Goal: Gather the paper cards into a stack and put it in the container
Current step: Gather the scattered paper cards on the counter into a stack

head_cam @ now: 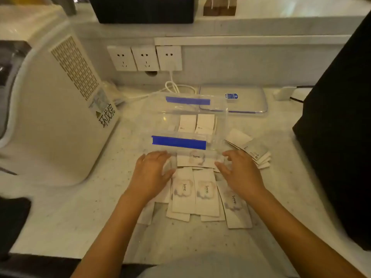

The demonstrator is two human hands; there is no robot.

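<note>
**Both hands close in on the scattered cards**

Here we are at the clear container (188, 125), and everything is measured from it. Just in front of its near wall lies the main spread of paper cards (200, 189), overlapping loosely, several showing the word "love", one lying crosswise right against the container's base. A second small fan of cards (253, 151) sits off the container's right front corner, and two cards (197, 122) already rest inside it. Its lid (241, 101) lies flat behind it.

The left hand (149, 175) comes down on the left edge of the spread, fingers loosely spread and slightly curled, palm down. The right hand (241, 173) mirrors it on the right edge, fingers splayed, thumb reaching inward. Neither is pinching anything; whether the fingertips are actually pressing paper, I can't say for sure.

The step looks like the sweep-together, and the task seems early. To do it well: keep the palms low and push both edges inward evenly, so the cards slide over one another rather than buckle. Rotate the crosswise card to match. Square the pile against the counter (80, 217) before lifting, and don't forget that fan to the right.
</note>
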